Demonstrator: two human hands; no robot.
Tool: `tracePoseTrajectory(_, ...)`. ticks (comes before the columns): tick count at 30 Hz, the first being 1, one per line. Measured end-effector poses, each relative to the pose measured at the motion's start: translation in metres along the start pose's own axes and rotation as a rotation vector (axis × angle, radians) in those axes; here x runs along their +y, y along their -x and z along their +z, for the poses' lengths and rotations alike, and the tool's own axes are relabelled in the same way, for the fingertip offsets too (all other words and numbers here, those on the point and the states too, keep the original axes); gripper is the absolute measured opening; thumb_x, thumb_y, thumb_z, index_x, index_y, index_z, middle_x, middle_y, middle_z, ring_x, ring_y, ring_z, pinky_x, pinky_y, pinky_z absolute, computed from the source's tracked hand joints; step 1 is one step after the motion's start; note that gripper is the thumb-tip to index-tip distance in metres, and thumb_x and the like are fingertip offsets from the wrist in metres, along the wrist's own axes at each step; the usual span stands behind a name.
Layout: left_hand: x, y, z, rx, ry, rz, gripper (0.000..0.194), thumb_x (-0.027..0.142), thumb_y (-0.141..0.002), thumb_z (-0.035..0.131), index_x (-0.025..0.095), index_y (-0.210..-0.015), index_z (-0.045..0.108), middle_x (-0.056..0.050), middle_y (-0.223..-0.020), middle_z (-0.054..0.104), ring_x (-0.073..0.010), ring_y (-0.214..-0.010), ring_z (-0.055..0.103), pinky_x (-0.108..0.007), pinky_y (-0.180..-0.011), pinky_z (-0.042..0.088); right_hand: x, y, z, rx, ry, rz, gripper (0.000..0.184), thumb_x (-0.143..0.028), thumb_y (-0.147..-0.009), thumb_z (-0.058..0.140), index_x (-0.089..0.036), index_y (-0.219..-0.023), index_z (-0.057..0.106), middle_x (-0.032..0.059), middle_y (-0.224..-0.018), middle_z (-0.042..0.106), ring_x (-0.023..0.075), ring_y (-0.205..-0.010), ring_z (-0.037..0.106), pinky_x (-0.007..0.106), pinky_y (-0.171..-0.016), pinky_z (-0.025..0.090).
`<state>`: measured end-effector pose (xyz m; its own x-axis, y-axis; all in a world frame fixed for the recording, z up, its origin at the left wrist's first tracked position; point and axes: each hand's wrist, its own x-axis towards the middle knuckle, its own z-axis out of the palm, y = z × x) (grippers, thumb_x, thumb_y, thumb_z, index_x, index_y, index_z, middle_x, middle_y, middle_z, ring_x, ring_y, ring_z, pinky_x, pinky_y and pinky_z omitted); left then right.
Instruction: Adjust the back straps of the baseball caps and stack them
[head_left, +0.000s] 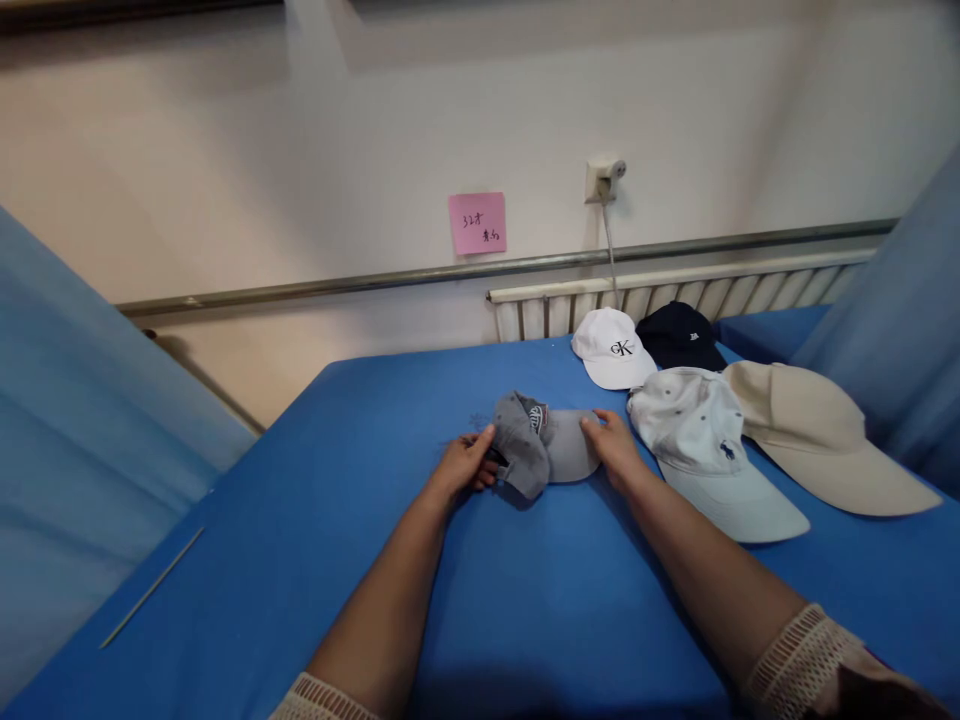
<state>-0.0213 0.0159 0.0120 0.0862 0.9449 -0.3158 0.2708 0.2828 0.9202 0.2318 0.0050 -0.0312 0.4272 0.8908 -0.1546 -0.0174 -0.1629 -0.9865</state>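
A grey baseball cap (521, 450) is held just over the blue sheet, its crown folded in and its brim pointing right. My left hand (466, 465) pinches the crown's left edge between thumb and fingers. At the brim's right edge, my right hand (616, 447) has its thumb on top and its fingers partly hidden around the edge. White lettering shows on the crown beside the brim. Close to my right hand lies a pale cap (690, 430) with a small dark horse emblem.
Further right are a beige long-brimmed cap (817, 420), a white cap (609, 345) and a black cap (679, 335). A thin stick (152, 588) lies at left on the blue sheet (337, 480). Behind are a metal rail (360, 285) and radiator (555, 312); a blue curtain (82, 440) hangs left.
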Motion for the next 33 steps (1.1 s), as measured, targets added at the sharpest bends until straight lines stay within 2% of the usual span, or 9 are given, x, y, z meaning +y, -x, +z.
tracePoseTrajectory(3, 0.004, 0.004, 0.008, -0.141, 0.396, 0.045, 0.033, 0.025, -0.075, 0.074, 0.012, -0.104, 0.066, -0.01, -0.082, 0.073, -0.0172, -0.067, 0.068, -0.026, -0.064, 0.055, -0.002, 0.009, 0.005, -0.128, -0.338, 0.21, 0.02, -0.026, -0.075, 0.064, -0.016, -0.092, 0.068, 0.0058, -0.079, 0.073, 0.0201, -0.069, 0.066, 0.027, -0.058, 0.051)
tracePoseTrajectory(6, 0.01, -0.002, 0.001, 0.049, 0.735, 0.02, 0.027, 0.005, -0.075, 0.067, 0.012, -0.101, 0.063, -0.008, -0.085, 0.072, -0.0143, -0.066, 0.068, -0.024, -0.066, 0.057, -0.009, 0.013, 0.004, -0.183, -0.514, 0.374, 0.011, -0.02, -0.079, 0.058, -0.015, -0.082, 0.067, 0.0039, -0.068, 0.071, 0.0169, -0.058, 0.064, 0.026, -0.054, 0.051)
tracePoseTrajectory(9, 0.012, -0.01, -0.02, 0.251, 0.962, -0.069, 0.016, 0.006, -0.09, 0.046, 0.012, -0.097, 0.059, -0.005, -0.08, 0.067, -0.01, -0.062, 0.065, -0.019, -0.061, 0.056, -0.019, 0.014, -0.001, -0.344, -0.81, 0.37, 0.018, -0.017, -0.085, 0.05, -0.016, -0.091, 0.067, 0.004, -0.078, 0.075, 0.0166, -0.072, 0.07, 0.028, -0.069, 0.057)
tracePoseTrajectory(14, 0.006, -0.01, -0.023, 0.335, 1.001, -0.133, 0.02, 0.018, -0.098, 0.031, 0.017, -0.096, 0.051, -0.006, -0.082, 0.065, -0.0107, -0.066, 0.066, -0.02, -0.059, 0.055, -0.023, 0.025, 0.003, -0.456, -1.061, 0.203, 0.023, -0.016, -0.087, 0.054, -0.024, -0.106, 0.064, 0.0009, -0.1, 0.076, 0.0153, -0.101, 0.069, 0.033, -0.09, 0.055)
tracePoseTrajectory(19, -0.001, 0.007, 0.03, -0.047, 0.79, -0.127, 0.031, 0.042, -0.09, 0.055, 0.014, -0.102, 0.059, -0.016, -0.104, 0.068, -0.0204, -0.089, 0.07, -0.032, -0.076, 0.058, -0.008, 0.038, 0.023, -0.432, -0.907, 0.155, 0.02, -0.017, -0.079, 0.066, -0.023, -0.097, 0.065, 0.0035, -0.103, 0.074, 0.0193, -0.106, 0.067, 0.035, -0.093, 0.055)
tracePoseTrajectory(22, 0.003, 0.012, 0.043, -0.03, 0.658, 0.081, 0.033, 0.03, -0.08, 0.071, 0.017, -0.107, 0.059, -0.011, -0.107, 0.069, -0.0186, -0.091, 0.069, -0.032, -0.085, 0.056, -0.003, 0.047, 0.029, -0.531, -0.803, 0.162, 0.022, -0.018, -0.074, 0.073, -0.022, -0.094, 0.064, 0.0041, -0.102, 0.074, 0.02, -0.102, 0.068, 0.034, -0.089, 0.056)
tracePoseTrajectory(25, 0.017, 0.007, 0.019, 0.187, 0.607, 0.282, 0.045, 0.019, -0.08, 0.069, 0.021, -0.122, 0.054, -0.009, -0.114, 0.068, -0.017, -0.099, 0.067, -0.03, -0.091, 0.054, -0.003, 0.056, 0.031, -0.701, -0.688, 0.262, 0.023, -0.021, -0.072, 0.076, -0.018, -0.092, 0.065, 0.0071, -0.1, 0.074, 0.0187, -0.09, 0.07, 0.031, -0.079, 0.056)
tracePoseTrajectory(28, 0.029, 0.0, -0.031, 0.363, 0.593, 0.435, 0.051, 0.011, -0.084, 0.061, 0.026, -0.131, 0.049, -0.006, -0.123, 0.066, -0.0148, -0.108, 0.064, -0.027, -0.095, 0.051, -0.005, 0.062, 0.031, -0.76, -0.594, 0.298, 0.026, -0.022, -0.071, 0.078, -0.016, -0.093, 0.065, 0.0085, -0.096, 0.074, 0.0157, -0.079, 0.07, 0.026, -0.068, 0.054)
tracePoseTrajectory(33, 0.002, 0.008, -0.11, 0.557, 0.62, 0.24, 0.045, 0.005, -0.085, 0.052, 0.024, -0.125, 0.057, -0.006, -0.103, 0.071, -0.0142, -0.085, 0.07, -0.026, -0.079, 0.057, -0.007, 0.065, 0.03, -0.742, -0.521, 0.274, 0.026, -0.025, -0.07, 0.078, -0.015, -0.09, 0.064, 0.0071, -0.088, 0.073, 0.013, -0.07, 0.067, 0.025, -0.064, 0.05)
